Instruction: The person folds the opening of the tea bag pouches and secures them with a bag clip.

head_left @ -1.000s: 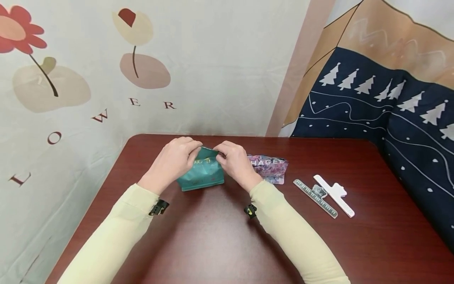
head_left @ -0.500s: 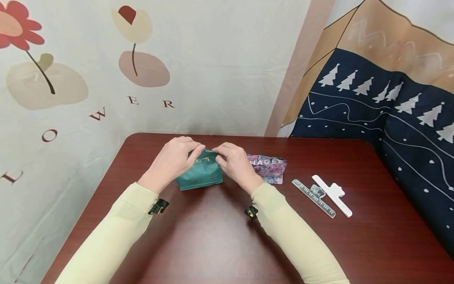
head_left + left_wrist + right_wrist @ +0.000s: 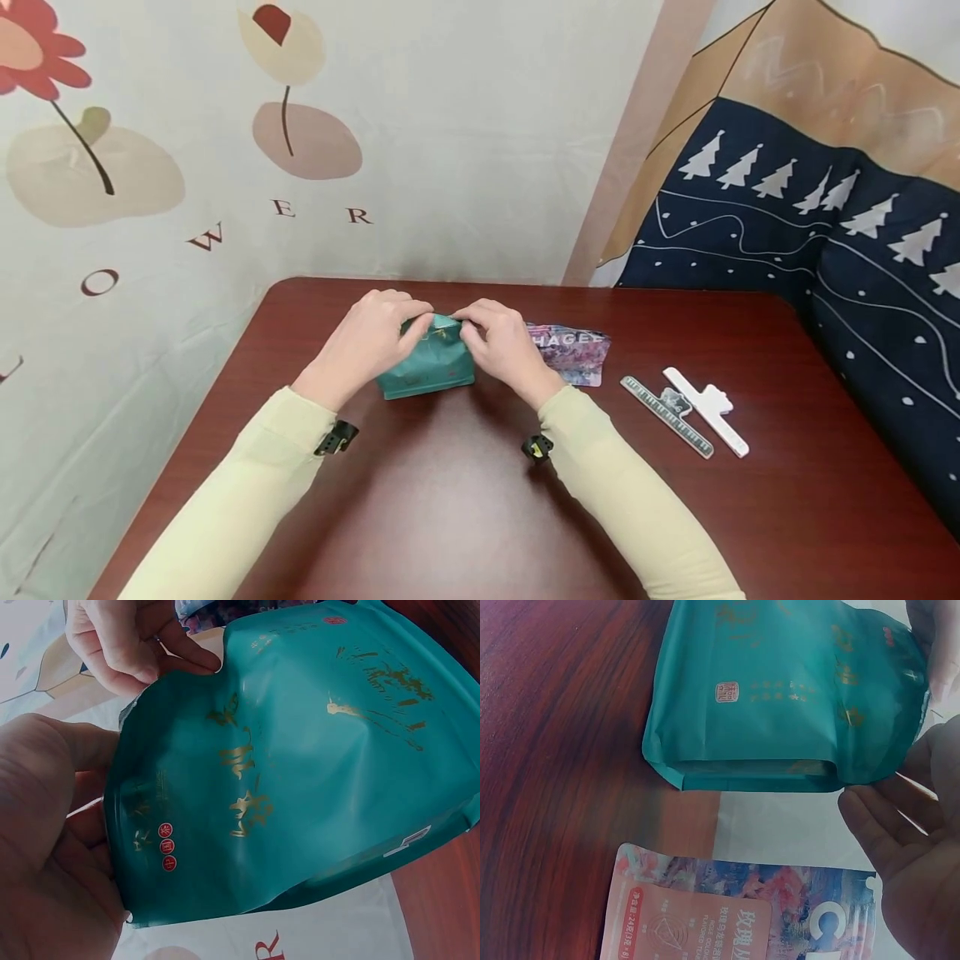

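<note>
A teal green pouch (image 3: 427,367) with gold print stands near the back of the table. My left hand (image 3: 367,333) pinches the left part of its top edge, and my right hand (image 3: 504,343) pinches the right corner. Between the hands, a lighter strip shows along the top edge. In the left wrist view the pouch front (image 3: 300,750) is creased, with the left thumb (image 3: 97,742) at its rim. From the right wrist, the right fingers (image 3: 866,817) are seen at the pouch's upper corner. The fingertips behind the rim are partly hidden.
A purple and pink pouch (image 3: 570,354) lies just right of the right hand, partly covered by it. Farther right on the table (image 3: 465,500) are a clear, dark-patterned bar clip (image 3: 667,417) and a white bar clip (image 3: 708,412), side by side. A printed curtain (image 3: 465,150) hangs behind.
The pouch's top edge has dropped and turned over between the fingers, exposing a lighter strip. Both hands have shifted only slightly. The other pouch and the clips stay in place.
</note>
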`<move>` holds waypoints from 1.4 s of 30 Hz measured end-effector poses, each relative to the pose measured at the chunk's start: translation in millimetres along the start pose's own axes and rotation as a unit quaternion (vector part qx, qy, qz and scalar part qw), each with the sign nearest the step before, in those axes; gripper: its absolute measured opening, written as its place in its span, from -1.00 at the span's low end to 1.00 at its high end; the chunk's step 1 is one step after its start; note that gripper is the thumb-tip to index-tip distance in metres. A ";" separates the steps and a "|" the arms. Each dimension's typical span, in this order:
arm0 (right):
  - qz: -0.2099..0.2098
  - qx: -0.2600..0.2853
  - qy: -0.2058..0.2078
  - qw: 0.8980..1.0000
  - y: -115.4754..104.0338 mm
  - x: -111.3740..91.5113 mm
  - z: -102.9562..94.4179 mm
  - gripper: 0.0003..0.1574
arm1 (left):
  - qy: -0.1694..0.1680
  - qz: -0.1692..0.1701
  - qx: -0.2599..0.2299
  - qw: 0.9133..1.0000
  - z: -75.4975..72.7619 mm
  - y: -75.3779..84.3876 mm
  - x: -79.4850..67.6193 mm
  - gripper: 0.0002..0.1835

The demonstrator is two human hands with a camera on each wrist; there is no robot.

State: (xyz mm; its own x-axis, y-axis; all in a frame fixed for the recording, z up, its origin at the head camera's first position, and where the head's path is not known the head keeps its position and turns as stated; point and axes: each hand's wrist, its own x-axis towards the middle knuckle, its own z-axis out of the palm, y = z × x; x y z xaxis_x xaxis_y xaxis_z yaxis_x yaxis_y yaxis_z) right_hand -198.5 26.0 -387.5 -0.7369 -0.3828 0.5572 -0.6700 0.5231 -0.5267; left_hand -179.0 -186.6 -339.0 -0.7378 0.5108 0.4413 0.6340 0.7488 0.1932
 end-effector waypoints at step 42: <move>-0.003 -0.054 -0.006 0.999 -3.6 5.5 7.4 -0.86 | 0.121 -0.024 0.073 0.990 21.6 13.4 1.8 -0.88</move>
State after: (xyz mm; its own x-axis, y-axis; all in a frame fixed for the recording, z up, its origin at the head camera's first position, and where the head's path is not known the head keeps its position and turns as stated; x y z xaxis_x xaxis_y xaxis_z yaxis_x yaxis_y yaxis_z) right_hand -200.8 16.4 -387.3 -0.7338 -0.3957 0.5522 -0.6620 0.5991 -0.4504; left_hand -176.9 -166.6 -354.5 -0.6776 0.3699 0.6356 0.5457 0.8323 0.0975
